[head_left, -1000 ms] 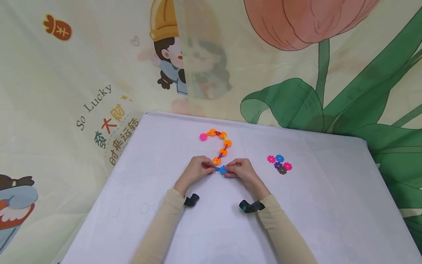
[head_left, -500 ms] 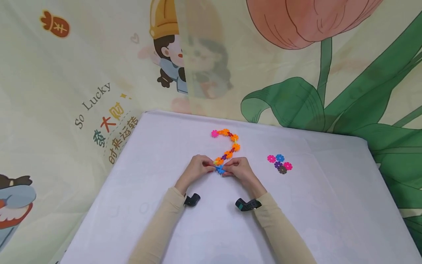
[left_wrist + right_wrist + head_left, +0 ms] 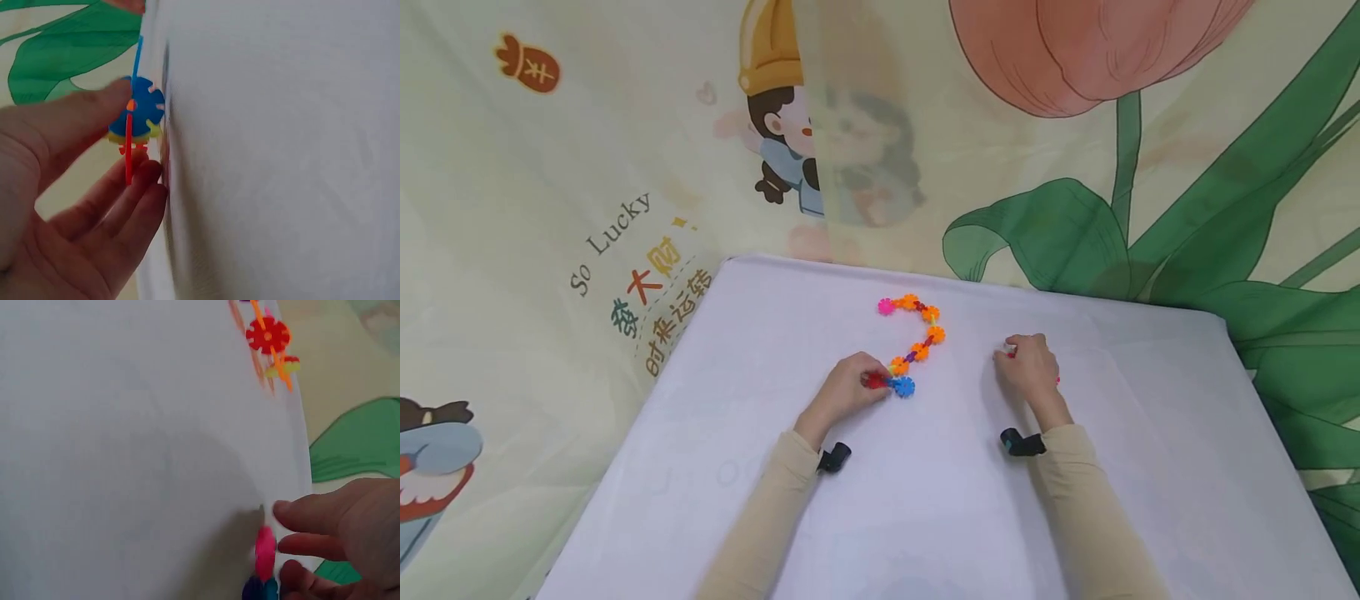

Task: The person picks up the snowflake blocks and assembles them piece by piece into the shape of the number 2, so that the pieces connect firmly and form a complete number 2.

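Note:
A chain of notched plastic snowflake discs (image 3: 936,334) curves over the white table, mostly orange with red, purple and yellow links and a pink end. At its near end, my left hand (image 3: 844,390) pinches the chain by a blue disc (image 3: 148,106) beside red ones. Another blue disc (image 3: 904,387) sticks out to the right of those fingertips. My right hand (image 3: 1033,367) is over the loose snowflake discs at the right and hides most of them. In the right wrist view its thumb and fingers are apart, close to a pink disc (image 3: 265,553).
Below the pink disc, a dark blue disc (image 3: 253,589) shows at the frame's edge. The white-covered table (image 3: 925,517) ends at the back against a printed cloth (image 3: 1037,233). A black wrist camera (image 3: 1022,442) sits on each wrist.
My right hand has left the blue disc at the chain's end and moved right to the loose discs. My left hand stays on the chain, whose far part swung right earlier.

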### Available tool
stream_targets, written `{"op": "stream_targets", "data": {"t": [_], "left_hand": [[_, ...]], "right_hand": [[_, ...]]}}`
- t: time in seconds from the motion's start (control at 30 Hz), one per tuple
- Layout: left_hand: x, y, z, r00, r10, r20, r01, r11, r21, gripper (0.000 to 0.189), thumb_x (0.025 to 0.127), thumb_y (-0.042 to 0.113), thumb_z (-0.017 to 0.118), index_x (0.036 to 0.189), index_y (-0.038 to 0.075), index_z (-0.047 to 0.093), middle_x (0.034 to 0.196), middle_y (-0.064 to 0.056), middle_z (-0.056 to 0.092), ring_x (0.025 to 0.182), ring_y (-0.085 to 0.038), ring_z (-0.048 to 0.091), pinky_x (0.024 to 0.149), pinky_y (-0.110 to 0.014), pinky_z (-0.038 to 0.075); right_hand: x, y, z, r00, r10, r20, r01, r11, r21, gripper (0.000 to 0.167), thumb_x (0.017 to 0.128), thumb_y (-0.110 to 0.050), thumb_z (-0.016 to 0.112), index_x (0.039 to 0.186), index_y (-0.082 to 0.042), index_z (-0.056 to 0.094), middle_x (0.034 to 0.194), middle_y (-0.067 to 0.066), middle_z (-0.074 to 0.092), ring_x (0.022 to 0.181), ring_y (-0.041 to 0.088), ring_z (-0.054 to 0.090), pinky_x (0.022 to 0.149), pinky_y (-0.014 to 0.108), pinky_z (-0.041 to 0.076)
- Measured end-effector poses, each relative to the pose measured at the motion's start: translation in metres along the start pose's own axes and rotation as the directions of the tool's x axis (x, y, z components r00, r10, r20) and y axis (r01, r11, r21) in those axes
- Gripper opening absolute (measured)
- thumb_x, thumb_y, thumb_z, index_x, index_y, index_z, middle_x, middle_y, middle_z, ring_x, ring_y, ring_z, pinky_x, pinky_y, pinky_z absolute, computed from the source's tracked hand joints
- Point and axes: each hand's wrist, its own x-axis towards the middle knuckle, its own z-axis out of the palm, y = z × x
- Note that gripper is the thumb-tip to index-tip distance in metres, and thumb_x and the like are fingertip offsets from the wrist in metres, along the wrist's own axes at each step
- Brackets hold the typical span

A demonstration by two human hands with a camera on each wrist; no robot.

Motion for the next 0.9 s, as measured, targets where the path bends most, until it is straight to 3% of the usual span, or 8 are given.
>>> {"op": "stream_targets", "data": {"t": [0.07,0.17,0.37,0.47,0.53,0.67,0.73,0.9], "left_hand": [[-0.001,0.003,0.001,0.999,0.007,0.042,-0.009,0.998,0.058,0.027,0.080,0.015,0.083,0.105,0.010,0.075,0.103,-0.004,0.063,0.093,-0.020,0.059,0.086,-0.035,0.052],[0.001,0.008,0.003,0.996,0.018,0.088,-0.030,0.990,0.136,0.034,0.081,0.020,0.083,0.112,0.010,0.073,0.107,-0.006,0.061,0.098,-0.021,0.058,0.090,-0.036,0.051],[0.008,0.014,0.007,0.996,0.012,0.090,-0.032,0.975,0.220,0.032,0.082,0.024,0.082,0.109,0.007,0.074,0.102,-0.006,0.061,0.095,-0.021,0.058,0.088,-0.033,0.051],[0.010,0.014,0.009,0.997,-0.004,0.083,-0.016,0.970,0.241,0.031,0.082,0.024,0.082,0.106,0.007,0.075,0.100,-0.006,0.061,0.093,-0.020,0.057,0.087,-0.033,0.051],[0.010,0.014,0.009,0.997,-0.011,0.075,-0.008,0.970,0.243,0.029,0.082,0.024,0.082,0.105,0.007,0.075,0.099,-0.005,0.060,0.091,-0.019,0.057,0.086,-0.032,0.051],[0.011,0.016,0.008,0.998,-0.010,0.063,-0.005,0.971,0.241,0.026,0.082,0.022,0.082,0.102,0.006,0.076,0.096,-0.005,0.061,0.088,-0.019,0.057,0.083,-0.031,0.052],[0.012,0.018,0.008,0.998,-0.008,0.063,-0.007,0.970,0.242,0.025,0.082,0.020,0.082,0.100,0.004,0.076,0.095,-0.005,0.062,0.088,-0.019,0.058,0.084,-0.032,0.052],[0.016,0.018,0.011,0.997,0.002,0.073,-0.020,0.969,0.247,0.017,0.085,0.013,0.079,0.098,0.002,0.076,0.097,-0.006,0.063,0.090,-0.021,0.060,0.086,-0.033,0.052]], "right_hand": [[0.001,0.012,-0.008,1.000,-0.023,0.019,0.024,0.999,-0.045,0.030,0.085,-0.011,0.063,0.107,0.008,0.069,0.102,0.031,0.057,0.093,0.046,0.057,0.071,0.049,0.050],[0.004,0.021,-0.013,0.998,-0.040,0.044,0.040,0.999,-0.007,0.022,0.082,-0.006,0.067,0.096,0.010,0.071,0.097,0.030,0.059,0.092,0.043,0.057,0.070,0.046,0.050],[0.006,0.018,-0.015,0.998,0.009,0.061,-0.008,1.000,-0.007,0.020,0.082,-0.009,0.074,0.089,0.007,0.064,0.088,0.020,0.058,0.081,0.034,0.057,0.064,0.040,0.046],[-0.001,0.009,-0.008,0.995,-0.050,0.081,0.043,0.996,0.084,0.018,0.084,-0.007,0.074,0.090,0.005,0.064,0.083,0.017,0.063,0.074,0.029,0.057,0.062,0.034,0.045],[-0.009,-0.002,0.001,0.985,-0.116,0.128,0.090,0.977,0.192,0.015,0.085,-0.006,0.074,0.094,0.004,0.066,0.084,0.015,0.065,0.072,0.025,0.058,0.062,0.030,0.048],[-0.027,-0.021,0.029,0.943,-0.252,0.216,0.164,0.919,0.358,0.012,0.087,-0.003,0.073,0.099,0.000,0.071,0.089,0.008,0.069,0.072,0.018,0.060,0.065,0.025,0.053],[-0.033,-0.024,0.044,0.931,-0.303,0.205,0.205,0.896,0.395,0.010,0.087,-0.002,0.074,0.097,-0.003,0.073,0.090,0.006,0.070,0.073,0.016,0.061,0.067,0.023,0.053],[-0.040,-0.028,0.060,0.922,-0.356,0.154,0.265,0.867,0.422,0.007,0.086,-0.004,0.075,0.093,-0.007,0.074,0.089,0.003,0.071,0.075,0.016,0.061,0.071,0.023,0.053]]}}
